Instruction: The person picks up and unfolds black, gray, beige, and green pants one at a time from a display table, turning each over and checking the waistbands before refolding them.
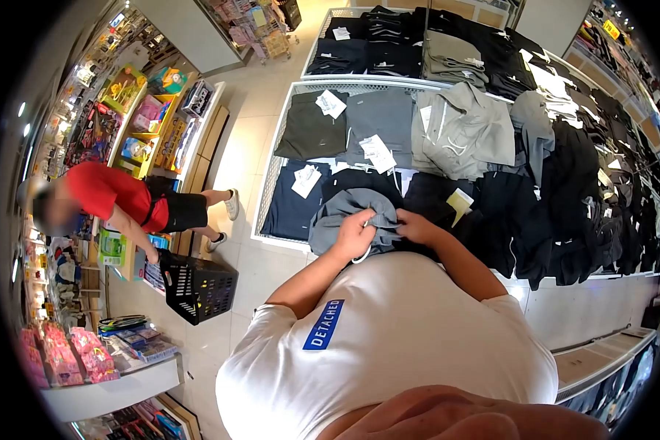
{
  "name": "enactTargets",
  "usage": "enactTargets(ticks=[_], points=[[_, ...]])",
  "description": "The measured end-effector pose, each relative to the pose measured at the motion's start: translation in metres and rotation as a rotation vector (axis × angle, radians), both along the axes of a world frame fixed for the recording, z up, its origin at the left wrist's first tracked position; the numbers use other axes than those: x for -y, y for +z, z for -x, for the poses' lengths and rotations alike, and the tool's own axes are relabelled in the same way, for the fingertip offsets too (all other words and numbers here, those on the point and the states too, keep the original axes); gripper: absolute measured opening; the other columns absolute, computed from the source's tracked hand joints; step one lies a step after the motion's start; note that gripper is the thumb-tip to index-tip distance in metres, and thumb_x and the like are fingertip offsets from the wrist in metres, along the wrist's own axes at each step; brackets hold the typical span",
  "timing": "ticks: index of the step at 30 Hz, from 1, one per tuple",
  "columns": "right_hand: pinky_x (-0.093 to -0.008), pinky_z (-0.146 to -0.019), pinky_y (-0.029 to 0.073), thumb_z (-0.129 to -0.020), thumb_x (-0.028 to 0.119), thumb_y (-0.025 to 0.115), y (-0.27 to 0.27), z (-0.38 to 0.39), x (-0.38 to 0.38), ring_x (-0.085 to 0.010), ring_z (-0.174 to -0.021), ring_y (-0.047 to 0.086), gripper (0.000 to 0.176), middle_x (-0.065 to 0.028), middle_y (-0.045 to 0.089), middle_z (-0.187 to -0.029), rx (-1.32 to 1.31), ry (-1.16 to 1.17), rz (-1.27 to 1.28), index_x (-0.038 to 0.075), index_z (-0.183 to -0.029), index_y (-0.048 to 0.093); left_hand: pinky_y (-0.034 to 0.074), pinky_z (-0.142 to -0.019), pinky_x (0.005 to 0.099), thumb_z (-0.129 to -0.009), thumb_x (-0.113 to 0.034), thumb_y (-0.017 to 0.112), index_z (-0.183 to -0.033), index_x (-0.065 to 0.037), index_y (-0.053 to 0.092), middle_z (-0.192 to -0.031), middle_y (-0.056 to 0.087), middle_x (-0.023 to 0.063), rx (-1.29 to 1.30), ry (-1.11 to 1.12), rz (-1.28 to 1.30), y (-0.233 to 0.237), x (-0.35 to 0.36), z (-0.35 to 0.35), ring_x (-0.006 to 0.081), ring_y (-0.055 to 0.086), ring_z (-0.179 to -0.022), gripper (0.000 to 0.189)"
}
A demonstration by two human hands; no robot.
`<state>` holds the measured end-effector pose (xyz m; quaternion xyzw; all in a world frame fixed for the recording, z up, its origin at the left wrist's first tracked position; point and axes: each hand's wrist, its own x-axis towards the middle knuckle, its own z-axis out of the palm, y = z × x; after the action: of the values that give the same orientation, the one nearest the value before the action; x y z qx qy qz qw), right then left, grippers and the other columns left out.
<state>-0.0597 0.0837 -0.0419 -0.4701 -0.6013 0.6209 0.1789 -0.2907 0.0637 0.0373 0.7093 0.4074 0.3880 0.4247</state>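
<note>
My left hand (356,235) is closed on a bunched grey garment (328,224), with the fingers gathered at its edge. My right hand (416,227) grips the same cloth a little to the right. A white cord (362,257) hangs below my left hand. The garment lies partly over folded dark clothes at the near edge of a white-rimmed display table (265,202). Beside my right hand is a black garment with a yellowish tag (459,204). Folded navy clothing (290,209) with a white tag lies to the left.
Folded grey clothes (380,114) and a loose light-grey garment (466,132) lie farther back. Dark clothes (576,176) are heaped to the right. On the left, a person in a red shirt (114,187) holds a black shopping basket (198,286) beside toy shelves.
</note>
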Motion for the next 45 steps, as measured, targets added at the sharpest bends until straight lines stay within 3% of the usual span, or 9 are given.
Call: enactTargets(ticks=[8,13,16,24,29,32,36,39,45], points=[[-0.0355,-0.11,0.038,-0.08,0.019,0.078,0.097,0.023,0.02,-0.0214,-0.125,0.051,0.074,-0.0079,0.054,-0.135,-0.323,0.281,0.093,0.001,-0.144,0.043,0.051,-0.067,0.0392,-0.072,-0.012,0.067,-0.096,-0.006,0.067,-0.079,0.062,0.011,-0.119,0.071,-0.251,0.075,-0.025,-0.012,0.0316,0.063,-0.073,0.024],[-0.0331,-0.096,0.049,-0.088,0.016,0.072,0.042,0.046,0.018,-0.0172,-0.118,0.055,0.051,-0.0068,0.055,-0.13,-0.447,-0.28,-0.44,0.006,-0.134,0.051,0.053,-0.082,0.0415,-0.074,-0.013,0.075,-0.108,-0.006,0.067,-0.101,0.067,0.0128,-0.188,-0.095,-0.135,0.088,-0.025,-0.032,0.034,0.064,-0.097,0.036],[-0.033,-0.093,0.051,-0.092,0.012,0.065,0.042,0.035,0.0,-0.0175,-0.114,0.057,0.044,-0.0073,0.056,-0.129,-0.812,-0.597,0.11,0.007,-0.134,0.052,0.05,-0.093,0.0411,-0.078,-0.014,0.076,-0.111,-0.007,0.066,-0.117,0.063,0.0144,-0.086,-0.094,-0.249,0.086,-0.023,-0.03,0.0355,0.06,-0.111,0.035],[-0.037,-0.108,0.041,-0.079,0.007,0.08,0.136,0.092,-0.007,-0.0238,-0.13,0.05,0.072,-0.0076,0.053,-0.137,-0.219,-0.019,-0.116,0.003,-0.143,0.045,0.048,-0.092,0.0376,-0.085,-0.008,0.07,-0.104,-0.006,0.064,-0.113,0.06,0.0135,0.169,0.188,-0.106,0.085,-0.055,0.053,0.0322,0.059,-0.108,0.02],[-0.0406,-0.097,0.047,-0.076,0.007,0.08,0.096,0.163,-0.028,-0.0316,-0.119,0.058,0.057,-0.0167,0.061,-0.121,0.04,-0.264,-0.813,0.005,-0.128,0.055,0.048,-0.093,0.037,-0.086,-0.005,0.069,-0.106,-0.006,0.063,-0.115,0.061,0.0127,0.203,-0.033,-0.247,0.094,-0.075,0.091,0.0314,0.06,-0.109,0.021],[-0.0399,-0.086,0.051,-0.078,0.008,0.077,0.118,0.157,-0.065,-0.0326,-0.098,0.064,0.038,-0.0169,0.065,-0.101,0.454,-0.521,-0.561,0.002,-0.113,0.063,0.048,-0.094,0.0378,-0.087,-0.004,0.068,-0.107,-0.007,0.063,-0.117,0.061,0.0128,0.235,0.001,-0.263,0.101,-0.073,0.127,0.0328,0.059,-0.113,0.021],[-0.0382,-0.083,0.053,-0.083,0.009,0.074,0.137,0.172,-0.089,-0.0267,-0.091,0.065,0.029,-0.0133,0.069,-0.101,0.216,-0.103,-0.404,0.004,-0.111,0.066,0.05,-0.078,0.0275,-0.09,0.001,0.061,-0.107,-0.006,0.061,-0.106,0.061,0.0069,0.34,0.123,0.157,0.057,-0.076,0.169,0.0173,0.062,-0.092,0.018],[-0.033,-0.102,0.046,-0.065,0.018,0.093,0.129,0.228,-0.067,-0.0225,-0.115,0.06,0.079,-0.0112,0.063,-0.125,0.004,0.211,-0.172,0.005,-0.134,0.055,0.046,-0.072,0.0221,-0.093,0.004,0.055,-0.103,-0.005,0.061,-0.098,0.06,0.0028,0.531,0.154,0.221,0.034,-0.088,0.189,0.0089,0.058,-0.081,0.015],[-0.0337,-0.101,0.046,-0.082,0.002,0.069,0.095,0.29,-0.074,-0.0246,-0.118,0.06,0.054,-0.0138,0.062,-0.128,-0.119,-0.266,-0.449,0.001,-0.134,0.054,0.047,-0.09,0.0283,-0.088,0.01,0.055,-0.103,-0.003,0.06,-0.107,0.062,0.0068,0.432,0.007,0.072,0.044,-0.106,0.217,0.0162,0.06,-0.099,0.021]])
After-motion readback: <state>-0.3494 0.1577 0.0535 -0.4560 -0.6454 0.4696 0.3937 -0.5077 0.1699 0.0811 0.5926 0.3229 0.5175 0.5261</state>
